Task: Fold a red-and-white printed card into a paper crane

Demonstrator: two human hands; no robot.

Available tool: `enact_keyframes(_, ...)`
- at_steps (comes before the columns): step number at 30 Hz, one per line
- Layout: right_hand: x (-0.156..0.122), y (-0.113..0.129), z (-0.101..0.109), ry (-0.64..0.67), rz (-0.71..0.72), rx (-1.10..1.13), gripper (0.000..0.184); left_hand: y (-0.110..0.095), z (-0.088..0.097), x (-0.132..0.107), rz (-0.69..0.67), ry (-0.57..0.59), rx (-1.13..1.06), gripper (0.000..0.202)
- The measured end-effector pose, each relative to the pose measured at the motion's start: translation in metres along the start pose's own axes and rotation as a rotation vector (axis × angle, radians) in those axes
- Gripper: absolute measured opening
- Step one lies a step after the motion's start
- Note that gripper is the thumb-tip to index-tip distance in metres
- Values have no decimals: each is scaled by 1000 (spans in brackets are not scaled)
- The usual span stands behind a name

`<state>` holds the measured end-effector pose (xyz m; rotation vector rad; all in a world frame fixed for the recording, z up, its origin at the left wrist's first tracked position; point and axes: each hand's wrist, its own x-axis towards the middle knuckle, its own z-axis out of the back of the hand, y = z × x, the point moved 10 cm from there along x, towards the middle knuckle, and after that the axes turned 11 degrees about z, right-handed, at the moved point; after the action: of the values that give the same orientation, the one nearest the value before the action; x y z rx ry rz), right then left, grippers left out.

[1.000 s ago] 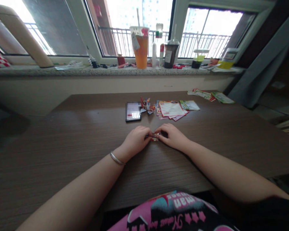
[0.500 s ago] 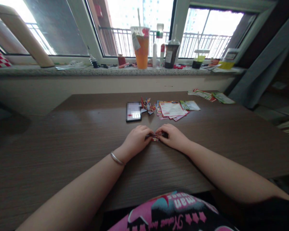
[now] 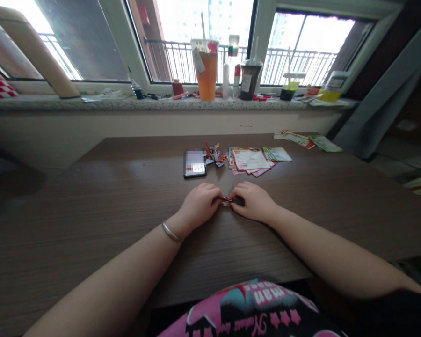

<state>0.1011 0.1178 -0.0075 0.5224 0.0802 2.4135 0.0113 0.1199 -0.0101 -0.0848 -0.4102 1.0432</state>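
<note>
Between my two hands is a small piece of folded printed paper (image 3: 226, 201), red and white with a dark edge, low over the table. My left hand (image 3: 202, 202), with a silver bangle at its wrist, pinches the left end. The right end is pinched by my right hand (image 3: 253, 200), whose fingers curl over it. Most of the paper is hidden under the fingers. Just beyond the hands lie a phone (image 3: 195, 164) with a blurred screen, a crumpled colourful folded-paper piece (image 3: 215, 154) and a stack of red-bordered printed sheets (image 3: 251, 159).
Green printed sheets (image 3: 277, 154) overlap the stack's right side, and more paper strips (image 3: 296, 138) lie at the table's (image 3: 101, 206) far right. On the stone windowsill (image 3: 101, 106) stand an orange drink cup (image 3: 207, 70), a dark drink cup (image 3: 250, 79), bottles and a cardboard tube (image 3: 38, 51).
The paper's upper edge has tipped lower between my fingers, and the right fingers have shifted slightly. Both hands stay in nearly the same place.
</note>
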Motion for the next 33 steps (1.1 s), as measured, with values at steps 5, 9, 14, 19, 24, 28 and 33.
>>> enact_keyframes(5, 0, -4, -2, 6, -38, 5, 6, 1, 0, 1, -1, -6, 23, 7)
enact_keyframes(9, 0, -6, -3, 3, -40, 21, 6, 1, -1, 1, -10, 1, 19, 7)
enact_keyframes(14, 0, -6, -3, -1, -38, 29, 6, -1, -2, 1, -30, 8, 11, 8)
enact_keyframes(19, 2, -4, -2, 5, -19, 35, 7, -5, -2, 0, -47, 27, 26, 11)
enact_keyframes(24, 3, -2, -2, 17, -12, 40, 10, -7, 0, 1, -41, 28, 31, 12)
enact_keyframes(28, 2, -2, -3, 25, -22, 2, 12, -6, -1, 1, -34, 30, 33, 13)
enact_keyframes(33, 3, -3, -3, 27, -24, -35, 10, -4, 0, 0, -30, 12, -30, 9)
